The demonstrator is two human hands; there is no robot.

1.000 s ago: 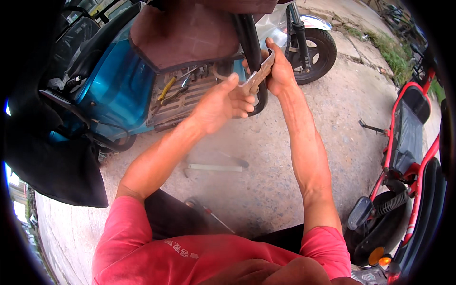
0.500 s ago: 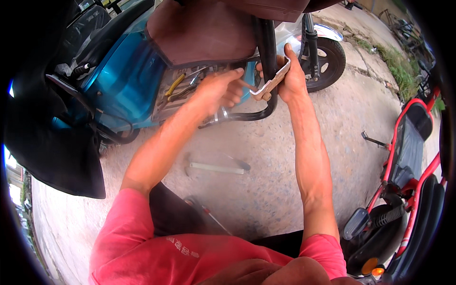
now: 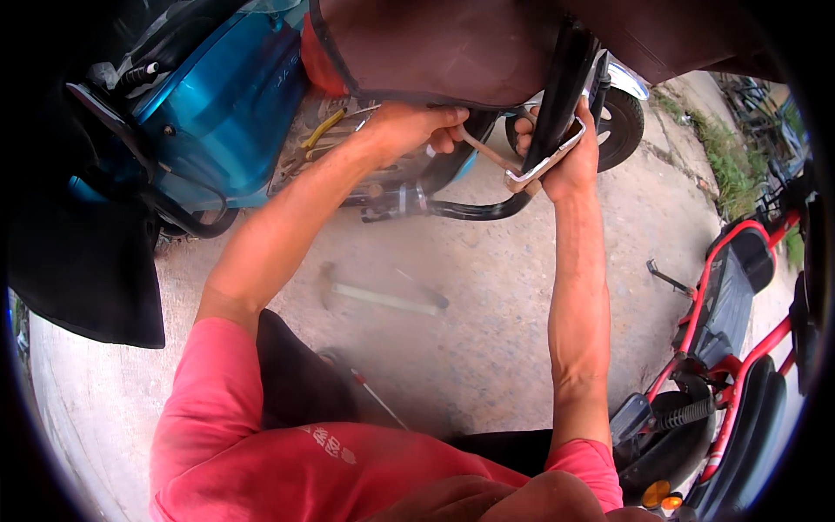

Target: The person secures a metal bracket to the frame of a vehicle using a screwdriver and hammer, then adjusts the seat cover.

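Note:
My right hand [image 3: 574, 165] is closed on a bent metal bracket [image 3: 546, 167], pale along its edge and brown on its face. The bracket lies against a black tube [image 3: 552, 104] of the blue vehicle, and fingertips show on the tube's other side. My left hand [image 3: 413, 132] pinches the near end of a thin brown rod [image 3: 489, 152], whose other end meets the bracket. Whether rod and bracket are joined cannot be told. Yellow-handled pliers [image 3: 322, 129] lie among other tools on the footboard, beside my left forearm.
A blurred hammer with a pale handle [image 3: 383, 300] lies on the concrete, and a thin red-and-silver tool [image 3: 378, 398] is near my leg. A maroon cover [image 3: 435, 52] overhangs my hands. A red-framed vehicle [image 3: 722, 296] stands at the right, and the blue body [image 3: 222, 113] at the left.
The view has shifted, so the vehicle's tube and both hands appear further right. The rod between left hand and bracket shows at greater length. Both hands keep their hold.

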